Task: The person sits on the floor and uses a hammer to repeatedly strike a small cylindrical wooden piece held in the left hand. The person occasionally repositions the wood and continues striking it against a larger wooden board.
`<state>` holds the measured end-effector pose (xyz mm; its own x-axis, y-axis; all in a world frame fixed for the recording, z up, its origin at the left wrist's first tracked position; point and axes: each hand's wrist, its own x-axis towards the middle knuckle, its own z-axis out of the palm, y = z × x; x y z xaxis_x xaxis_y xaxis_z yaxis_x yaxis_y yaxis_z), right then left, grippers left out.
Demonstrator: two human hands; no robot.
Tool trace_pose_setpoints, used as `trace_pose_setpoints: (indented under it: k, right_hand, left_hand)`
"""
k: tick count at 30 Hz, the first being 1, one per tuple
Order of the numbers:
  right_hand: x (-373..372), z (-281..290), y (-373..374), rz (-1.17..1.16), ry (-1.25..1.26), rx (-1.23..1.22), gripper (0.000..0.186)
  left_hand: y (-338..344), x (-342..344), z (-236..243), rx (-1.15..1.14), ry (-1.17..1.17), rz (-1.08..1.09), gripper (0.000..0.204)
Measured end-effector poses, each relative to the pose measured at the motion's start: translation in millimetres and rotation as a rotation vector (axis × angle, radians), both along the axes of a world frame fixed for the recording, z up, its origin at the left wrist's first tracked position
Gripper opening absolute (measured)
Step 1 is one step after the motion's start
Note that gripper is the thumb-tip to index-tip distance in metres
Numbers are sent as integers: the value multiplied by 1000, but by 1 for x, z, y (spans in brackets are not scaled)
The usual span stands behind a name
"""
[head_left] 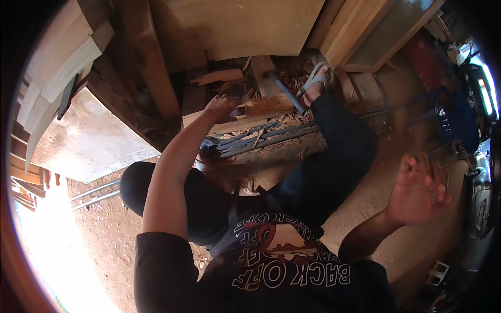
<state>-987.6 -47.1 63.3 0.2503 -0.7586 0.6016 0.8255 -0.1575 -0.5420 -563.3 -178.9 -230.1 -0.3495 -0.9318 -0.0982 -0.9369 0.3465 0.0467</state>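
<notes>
- Plank [269, 104]: on the ground ahead, between left hand and foot.
- Left hand [222, 108]: at plank's left part, blurred; can't tell if gripping or just resting. Press firm, fingers off edges.
- Bar [290, 97]: slants at plank's right end; watch for snagging.
- Foot [314, 86]: sandalled, beside bar; toes exposed, keep clear.
- Rods [269, 139]: near side of plank; likely roll, don't lean on them.
- Scraps [222, 76]: beyond plank; sweep aside for flat seating.
- Right hand [417, 193]: raised, empty, fingers loosely spread, well apart; free to help steady.
</notes>
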Motion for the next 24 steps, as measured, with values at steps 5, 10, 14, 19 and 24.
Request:
trace_pose_setpoints:
  k: [5,10,14,19,24]
  right_hand:
    - [-18,0,-23,-50,131,-34,17]
    - [7,-2,-58,21,288,12,19]
    - [5,-25,-103,-98,546,-37,24]
    - [3,-94,-218,-6,1119,183,48]
    - [52,-222,-285,183,1487,753,59]
  left_hand:
    - [-30,13,-8,215,-64,28,41]
    - [-27,32,-6,228,-23,0,44]
    - [-33,50,20,152,184,-3,39]
    - [-15,81,85,226,519,341,32]
    - [35,90,117,236,982,483,27]
